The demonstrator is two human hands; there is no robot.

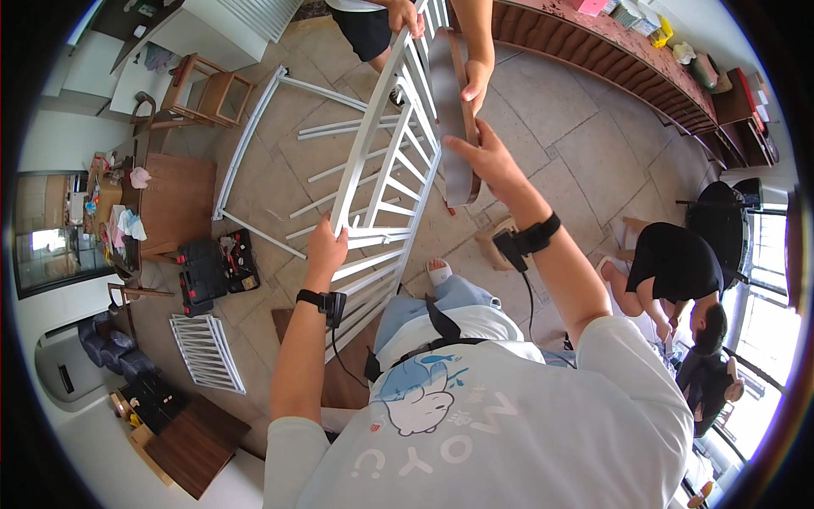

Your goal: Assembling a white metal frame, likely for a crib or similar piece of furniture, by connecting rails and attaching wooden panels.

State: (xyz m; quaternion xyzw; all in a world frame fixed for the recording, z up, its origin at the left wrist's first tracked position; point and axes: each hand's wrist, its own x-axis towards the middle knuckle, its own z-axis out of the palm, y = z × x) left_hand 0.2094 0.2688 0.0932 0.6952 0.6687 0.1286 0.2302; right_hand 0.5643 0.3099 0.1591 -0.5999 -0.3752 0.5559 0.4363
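A white slatted frame (370, 140), like a cot side, stands tilted in front of me. My left hand (326, 253) is closed around the near end of its long rail. My right hand (494, 165) grips the edge of a flat grey panel (458, 165) with a brown wooden rim, upright just right of the slats. Across from me, a co-worker's one hand (406, 17) holds the far part of the frame. The co-worker's other hand (477, 81) is on the same panel, beyond mine. Whether panel and frame touch is unclear.
White bars (254, 140) lie on the tiled floor at left, near an open black toolbox (203, 267) and a small white slatted panel (208, 352). A wooden chair (203, 89) stands at far left. At right, another person (678, 267) in black bends down. A long counter (610, 59) curves behind.
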